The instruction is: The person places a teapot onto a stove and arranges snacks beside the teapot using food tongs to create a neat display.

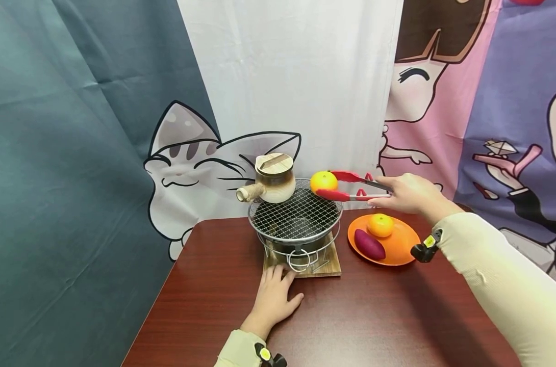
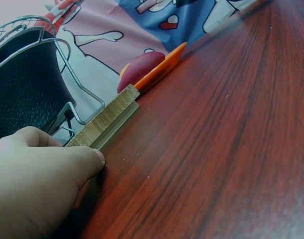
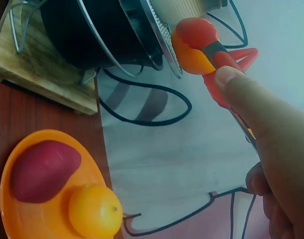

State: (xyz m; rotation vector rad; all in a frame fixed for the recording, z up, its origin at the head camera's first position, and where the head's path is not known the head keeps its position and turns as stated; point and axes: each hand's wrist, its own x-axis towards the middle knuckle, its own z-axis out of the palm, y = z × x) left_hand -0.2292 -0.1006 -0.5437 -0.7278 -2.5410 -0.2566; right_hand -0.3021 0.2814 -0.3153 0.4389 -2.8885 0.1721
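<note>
My right hand (image 1: 408, 193) grips metal tongs (image 1: 335, 195) with red tips. Between those tips is a yellow-orange tangerine (image 1: 323, 181), at the right rear of the round wire grill rack (image 1: 296, 219); whether it touches the mesh I cannot tell. The rack tops a black stove pot (image 3: 75, 35) in a wire stand. Under the stand lies a wooden board (image 1: 331, 266). My left hand (image 1: 274, 298) rests at the board's front left edge with fingers extended and thumb spread; the left wrist view shows the hand touching the board (image 2: 109, 117).
A side-handled teapot (image 1: 278, 188) with a wooden lid stands on the rack's left rear. Right of the stove, an orange plate (image 1: 403, 250) holds another tangerine (image 1: 380, 225) and a purple sweet potato (image 1: 370, 244). A printed curtain (image 1: 287, 76) hangs behind the reddish-brown table (image 1: 351, 316).
</note>
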